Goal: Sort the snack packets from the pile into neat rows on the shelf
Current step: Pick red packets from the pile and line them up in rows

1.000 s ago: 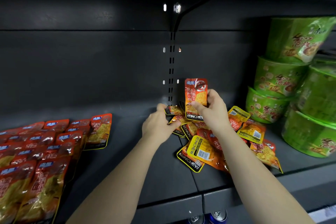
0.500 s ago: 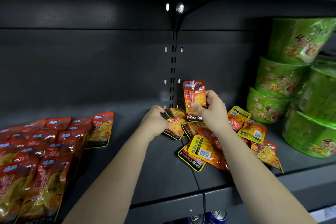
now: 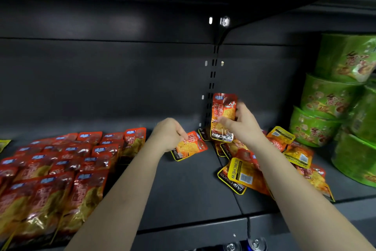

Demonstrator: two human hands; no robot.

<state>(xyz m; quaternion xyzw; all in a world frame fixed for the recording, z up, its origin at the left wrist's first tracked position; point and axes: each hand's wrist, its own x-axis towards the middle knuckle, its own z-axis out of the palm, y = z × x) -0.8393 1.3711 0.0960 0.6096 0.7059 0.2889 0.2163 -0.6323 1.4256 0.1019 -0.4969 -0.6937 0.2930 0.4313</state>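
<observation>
A loose pile of orange and yellow snack packets [image 3: 244, 175] lies on the dark shelf [image 3: 183, 189] right of centre. My right hand [image 3: 242, 126] grips one orange packet [image 3: 223, 114] upright above the pile's back edge. My left hand [image 3: 171, 134] pinches a second orange packet [image 3: 189, 146] by its upper left edge, just left of the pile and tilted low over the shelf. Overlapping rows of red packets [image 3: 61, 165] cover the shelf's left side.
Stacked green noodle bowls [image 3: 333, 112] stand at the right, close behind the pile. A slotted upright [image 3: 212, 79] runs down the back wall. Can tops [image 3: 244, 245] show below the shelf's front edge. Bare shelf lies between the rows and the pile.
My left hand has pulled a packet out of the pile and drawn it leftward. My right hand has kept its upright packet in about the same place.
</observation>
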